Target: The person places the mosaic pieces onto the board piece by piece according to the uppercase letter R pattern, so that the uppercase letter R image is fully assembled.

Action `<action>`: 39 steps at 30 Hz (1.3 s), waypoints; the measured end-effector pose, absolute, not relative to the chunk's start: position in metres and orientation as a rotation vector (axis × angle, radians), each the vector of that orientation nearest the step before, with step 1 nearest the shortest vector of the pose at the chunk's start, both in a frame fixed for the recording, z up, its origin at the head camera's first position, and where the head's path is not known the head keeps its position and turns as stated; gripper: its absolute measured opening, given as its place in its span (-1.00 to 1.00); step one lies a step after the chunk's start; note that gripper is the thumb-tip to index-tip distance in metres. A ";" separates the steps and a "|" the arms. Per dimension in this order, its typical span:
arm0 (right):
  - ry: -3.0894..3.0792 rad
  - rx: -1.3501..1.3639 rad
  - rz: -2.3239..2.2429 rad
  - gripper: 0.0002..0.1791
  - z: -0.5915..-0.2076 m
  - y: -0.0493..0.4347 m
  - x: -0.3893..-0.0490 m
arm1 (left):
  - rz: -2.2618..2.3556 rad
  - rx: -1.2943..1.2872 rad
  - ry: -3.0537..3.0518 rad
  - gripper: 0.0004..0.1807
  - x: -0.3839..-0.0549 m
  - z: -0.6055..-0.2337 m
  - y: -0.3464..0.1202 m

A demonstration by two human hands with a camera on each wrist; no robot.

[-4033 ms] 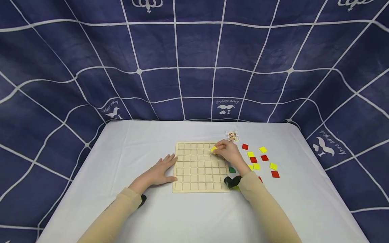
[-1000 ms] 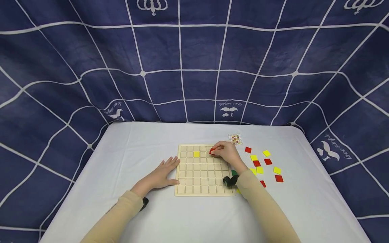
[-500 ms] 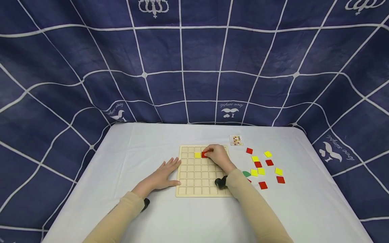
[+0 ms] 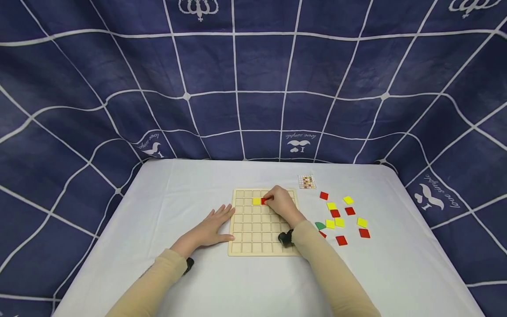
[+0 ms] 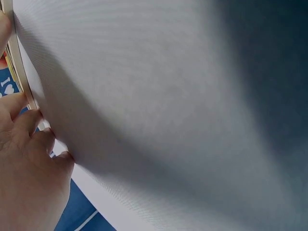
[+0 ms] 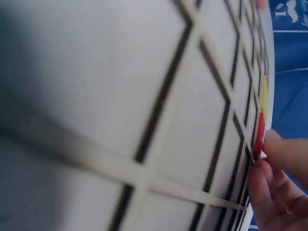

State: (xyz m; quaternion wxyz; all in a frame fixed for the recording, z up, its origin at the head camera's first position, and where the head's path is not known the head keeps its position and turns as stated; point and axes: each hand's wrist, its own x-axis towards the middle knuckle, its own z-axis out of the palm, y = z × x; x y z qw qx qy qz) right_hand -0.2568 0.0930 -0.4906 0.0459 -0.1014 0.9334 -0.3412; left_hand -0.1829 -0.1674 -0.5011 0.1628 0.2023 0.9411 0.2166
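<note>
A pale wooden grid board [image 4: 256, 237] lies on the table. In its second row from the back, a yellow square tile [image 4: 256, 201] sits in a cell. Directly to its right is a red square tile [image 4: 263, 201], partly covered by my right hand [image 4: 282, 204]. The right wrist view shows thumb and finger pinching the near end of that red tile [image 6: 260, 134], beside the yellow tile [image 6: 263, 91]. My left hand [image 4: 211, 229] lies spread with its fingertips and thumb against the board's left edge. In the left wrist view, the left hand's fingers [image 5: 36, 122] touch the board's side [image 5: 20, 67].
Right of the board lie several loose red tiles [image 4: 364, 233] and yellow tiles [image 4: 362, 222], some touching each other. A green piece [image 4: 320, 226] with a rounded edge is near the right forearm. A small printed pattern card [image 4: 306, 182] lies behind the board's right corner.
Four seconds ago my right hand held a yellow tile; that tile now sits on the board. My right hand has since carried a red tile leftward to the cell beside it. My left hand stays put.
</note>
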 end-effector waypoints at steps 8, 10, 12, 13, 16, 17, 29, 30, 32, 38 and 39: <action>2.763 -0.250 -1.205 -0.77 -0.475 0.114 -0.254 | 0.633 0.566 2.680 0.03 -0.182 -0.500 -0.170; 2.754 -0.229 -1.245 -0.76 -0.469 0.127 -0.254 | 0.632 0.573 2.677 0.02 -0.183 -0.500 -0.170; 2.753 -0.205 -1.278 -0.75 -0.463 0.143 -0.253 | 0.635 0.583 2.672 0.02 -0.184 -0.501 -0.170; 2.758 -0.192 -1.286 -0.74 -0.460 0.152 -0.253 | 0.639 0.587 2.669 0.02 -0.184 -0.501 -0.171; 2.785 -0.124 -1.292 -0.72 -0.456 0.179 -0.251 | 0.642 0.594 2.665 0.02 -0.185 -0.501 -0.171; 2.798 -0.098 -1.284 -0.71 -0.456 0.189 -0.250 | 0.642 0.596 2.664 0.02 -0.185 -0.501 -0.171; 2.763 0.224 -1.095 -0.61 -0.474 0.272 -0.234 | 0.637 0.584 2.674 0.02 -0.183 -0.500 -0.169; 2.754 0.237 -1.068 -0.60 -0.476 0.275 -0.233 | 0.634 0.585 2.676 0.02 -0.183 -0.500 -0.169; 2.731 0.259 -1.020 -0.58 -0.479 0.278 -0.232 | 0.635 0.586 2.678 0.02 -0.183 -0.500 -0.169; 2.721 0.264 -0.944 -0.58 -0.485 0.280 -0.230 | 0.617 0.589 2.676 0.03 -0.184 -0.501 -0.170; 2.717 0.269 -0.943 -0.59 -0.486 0.280 -0.230 | 0.610 0.588 2.675 0.03 -0.184 -0.501 -0.170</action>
